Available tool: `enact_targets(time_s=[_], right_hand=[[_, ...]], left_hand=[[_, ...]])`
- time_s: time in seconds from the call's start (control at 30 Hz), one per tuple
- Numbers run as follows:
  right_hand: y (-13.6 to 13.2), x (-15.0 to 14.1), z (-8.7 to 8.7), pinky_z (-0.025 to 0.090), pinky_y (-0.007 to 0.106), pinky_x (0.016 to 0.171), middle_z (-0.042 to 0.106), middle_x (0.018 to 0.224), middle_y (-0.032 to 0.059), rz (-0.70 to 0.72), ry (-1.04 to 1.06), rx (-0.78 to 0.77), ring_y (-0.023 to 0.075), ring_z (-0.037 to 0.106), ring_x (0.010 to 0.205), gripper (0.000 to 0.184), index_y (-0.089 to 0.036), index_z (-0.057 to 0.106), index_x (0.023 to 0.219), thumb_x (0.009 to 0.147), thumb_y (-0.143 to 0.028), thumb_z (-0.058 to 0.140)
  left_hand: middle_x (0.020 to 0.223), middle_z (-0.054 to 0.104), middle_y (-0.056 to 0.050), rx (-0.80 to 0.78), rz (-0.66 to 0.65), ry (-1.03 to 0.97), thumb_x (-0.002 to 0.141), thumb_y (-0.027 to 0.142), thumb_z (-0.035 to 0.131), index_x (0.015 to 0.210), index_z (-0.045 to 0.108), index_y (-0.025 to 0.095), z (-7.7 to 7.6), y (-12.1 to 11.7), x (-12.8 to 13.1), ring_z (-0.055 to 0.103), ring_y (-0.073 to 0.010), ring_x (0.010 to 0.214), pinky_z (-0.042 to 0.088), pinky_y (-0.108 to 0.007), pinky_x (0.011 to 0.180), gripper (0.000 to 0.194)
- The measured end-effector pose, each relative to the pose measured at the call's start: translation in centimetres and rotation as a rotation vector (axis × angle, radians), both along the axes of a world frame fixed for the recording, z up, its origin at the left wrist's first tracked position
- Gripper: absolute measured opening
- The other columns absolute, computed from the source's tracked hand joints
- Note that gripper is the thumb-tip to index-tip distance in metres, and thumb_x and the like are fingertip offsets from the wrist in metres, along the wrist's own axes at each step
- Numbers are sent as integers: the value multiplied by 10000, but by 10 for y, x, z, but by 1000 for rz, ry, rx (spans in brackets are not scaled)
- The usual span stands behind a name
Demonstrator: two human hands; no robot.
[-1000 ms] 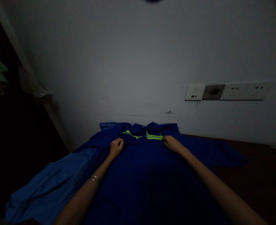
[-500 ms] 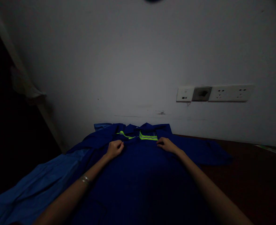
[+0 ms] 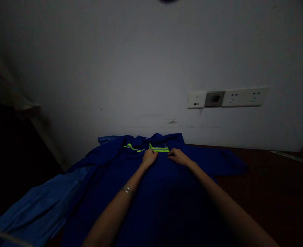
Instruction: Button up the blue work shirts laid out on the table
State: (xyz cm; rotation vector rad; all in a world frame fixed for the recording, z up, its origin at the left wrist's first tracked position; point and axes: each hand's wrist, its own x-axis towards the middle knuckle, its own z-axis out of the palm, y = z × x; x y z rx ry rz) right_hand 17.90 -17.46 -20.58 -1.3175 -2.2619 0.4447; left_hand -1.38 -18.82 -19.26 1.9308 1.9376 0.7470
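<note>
Dark blue garment lies spread beneath both your hands, on the dark tabletop. Collar points away from you, to the wall; long axis runs from there back toward you, sleeves out either side. Your left hand is bunched at the front, by the inner end of a yellow-green strip; your right hand, loosely curled, sits near its outer end. Cannot tell whether either pinches cloth.

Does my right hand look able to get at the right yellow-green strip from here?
Probably yes: the right hand is close beside the yellow-green strip, with nothing visible between them.
</note>
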Motion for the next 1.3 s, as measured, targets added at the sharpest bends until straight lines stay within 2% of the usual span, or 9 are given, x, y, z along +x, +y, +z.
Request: enact_targets(time_s=[0.43, 0.53, 0.7, 0.9, 1.03, 1.1, 1.17, 1.23, 1.3], right_hand=[[1, -9, 4, 434, 216, 659, 664, 740, 37, -132, 128, -95, 144, 601, 712, 123, -149, 676, 754, 653, -189, 619], [-1, -10, 6, 425, 198, 604, 658, 692, 29, -164, 157, -122, 128, 596, 655, 121, -147, 675, 746, 654, -166, 599], [-1, -10, 6, 409, 180, 559, 657, 666, 19, -209, 202, -170, 117, 588, 620, 141, -141, 679, 742, 639, -171, 587], [4, -8, 3, 422, 189, 593, 676, 700, 27, -274, 262, -224, 132, 597, 661, 153, -145, 695, 718, 616, -186, 589], [7, -6, 3, 426, 185, 598, 678, 683, 21, -283, 301, -246, 135, 601, 682, 140, -155, 699, 686, 608, -175, 585], [7, -5, 4, 425, 182, 589, 676, 672, 17, -286, 321, -255, 131, 598, 670, 147, -156, 700, 688, 606, -171, 578], [8, -5, 6, 423, 182, 573, 674, 663, 14, -290, 340, -263, 128, 594, 648, 164, -150, 701, 702, 607, -171, 569], [8, -4, 9, 422, 183, 561, 671, 651, 11, -293, 359, -270, 124, 587, 623, 178, -142, 700, 714, 607, -170, 560], [7, -4, 14, 419, 184, 553, 666, 637, 10, -287, 375, -277, 120, 578, 600, 183, -134, 698, 714, 605, -165, 555]], left_hand=[[713, 650, -94, 46, 17, -93, 709, 181, 512, 648, 625, 122, -11, 10, 0, 607, -177, 724, 429, -242, 667, 141], [562, 607, -50, -15, 12, -195, 717, 201, 539, 742, 623, 105, -13, 10, 3, 581, -135, 549, 435, -215, 565, 130], [406, 489, 62, -156, -9, -363, 719, 161, 553, 1020, 518, 82, -14, 10, 5, 404, -62, 291, 353, -166, 379, 314], [366, 429, 91, -200, -38, -398, 721, 134, 547, 1028, 498, 76, -10, 9, 1, 361, -47, 265, 317, -151, 355, 315], [420, 468, 70, -204, -58, -313, 697, 109, 544, 990, 513, 86, -5, 7, 0, 408, -59, 319, 352, -171, 398, 295], [508, 518, 33, -95, -52, -213, 671, 115, 566, 908, 541, 97, 0, 5, 0, 478, -82, 421, 395, -197, 466, 239], [652, 562, -12, 125, -100, -86, 650, 155, 604, 823, 561, 119, 7, 1, 2, 537, -120, 597, 430, -234, 579, 182], [820, 568, -39, 340, -260, 35, 646, 221, 636, 813, 574, 148, 15, -5, 5, 532, -159, 789, 430, -272, 704, 192], [928, 545, -43, 450, -454, 133, 665, 264, 639, 856, 579, 176, 21, -11, 9, 490, -178, 898, 406, -299, 783, 219]])
